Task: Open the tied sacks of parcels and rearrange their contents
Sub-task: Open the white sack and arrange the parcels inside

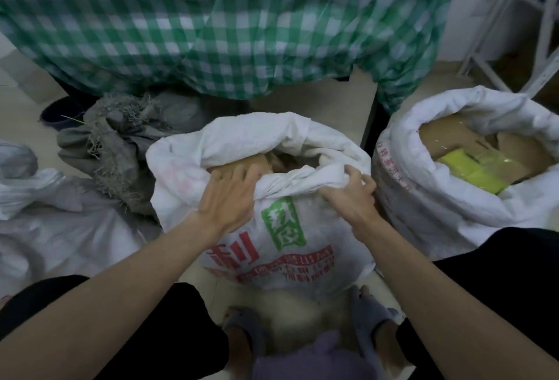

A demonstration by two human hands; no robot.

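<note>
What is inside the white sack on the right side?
In the right sack, brown cardboard boxes and yellow-green packets lie on top. Anything deeper is hidden under them and behind the rolled rim.

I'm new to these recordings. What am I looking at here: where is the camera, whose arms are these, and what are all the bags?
There is no machine here. The one picture comes from a camera worn on a person's head, looking down at their own bare arms. They crouch over an open white sack with red and green print, standing on the floor. The left hand reaches into its mouth, fingers spread on a brown cardboard parcel. The right hand grips the sack's rolled rim. To the right stands a second open sack holding cardboard and a yellow-green parcel. To the left lie a frayed grey sack and other white sacks. Behind hangs a green checked cloth.
</note>
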